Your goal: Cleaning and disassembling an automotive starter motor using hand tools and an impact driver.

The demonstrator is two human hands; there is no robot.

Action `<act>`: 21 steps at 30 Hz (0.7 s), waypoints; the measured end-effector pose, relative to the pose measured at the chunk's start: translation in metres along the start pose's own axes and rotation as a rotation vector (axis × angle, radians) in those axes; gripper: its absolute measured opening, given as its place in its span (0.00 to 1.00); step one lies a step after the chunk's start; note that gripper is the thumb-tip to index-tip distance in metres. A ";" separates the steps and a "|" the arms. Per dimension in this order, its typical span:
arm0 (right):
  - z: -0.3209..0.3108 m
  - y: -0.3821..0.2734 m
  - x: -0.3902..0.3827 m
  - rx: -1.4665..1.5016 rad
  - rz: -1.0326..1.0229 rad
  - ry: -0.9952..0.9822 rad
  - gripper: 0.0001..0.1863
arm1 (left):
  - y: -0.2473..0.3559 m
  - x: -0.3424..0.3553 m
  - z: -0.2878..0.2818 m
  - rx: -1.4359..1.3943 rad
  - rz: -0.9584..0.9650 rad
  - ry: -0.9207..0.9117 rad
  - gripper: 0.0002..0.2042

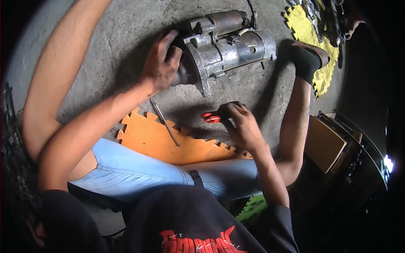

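Note:
A grey metal starter motor (236, 48) lies on its side on the concrete floor, with its smaller cylinder, the solenoid (225, 22), along the far side. My left hand (162, 63) is closed around the nose end, left of the flange; the dark shadow there hides some fingertips. Nearer to me and to the right, my right hand (242, 122) grips a small red tool (211, 117), apart from the motor. Red parts stick out to the left of the fingers; its working end is hidden, so its kind is unclear.
Between my legs lies an orange foam mat (156, 137) with a thin metal rod (165, 122) across its edge. A yellow foam mat (301, 25) carries metal parts at the far right. A brown board (325, 143) leans right of my leg. A green mat (253, 207) shows below.

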State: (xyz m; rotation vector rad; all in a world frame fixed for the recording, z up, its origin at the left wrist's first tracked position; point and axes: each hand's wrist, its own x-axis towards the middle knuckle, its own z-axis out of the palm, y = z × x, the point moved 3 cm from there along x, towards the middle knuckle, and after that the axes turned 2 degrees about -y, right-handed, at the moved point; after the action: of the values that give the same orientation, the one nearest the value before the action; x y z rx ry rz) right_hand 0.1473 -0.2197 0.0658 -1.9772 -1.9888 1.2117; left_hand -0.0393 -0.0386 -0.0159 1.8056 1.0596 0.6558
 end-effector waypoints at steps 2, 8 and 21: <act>-0.028 -0.017 -0.006 0.181 -0.012 0.176 0.15 | -0.001 -0.001 0.006 0.002 -0.069 -0.022 0.24; -0.047 -0.031 -0.007 1.327 0.109 0.628 0.22 | -0.039 -0.006 0.010 0.067 0.239 0.062 0.24; -0.057 -0.035 -0.001 1.065 -0.401 0.715 0.23 | -0.009 0.001 0.002 0.006 0.064 0.013 0.22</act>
State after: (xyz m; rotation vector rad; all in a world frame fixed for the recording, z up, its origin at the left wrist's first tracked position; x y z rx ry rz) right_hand 0.1515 -0.1896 0.1252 -1.1286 -0.9551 0.9314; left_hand -0.0404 -0.0368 -0.0252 1.8492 1.0164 0.7041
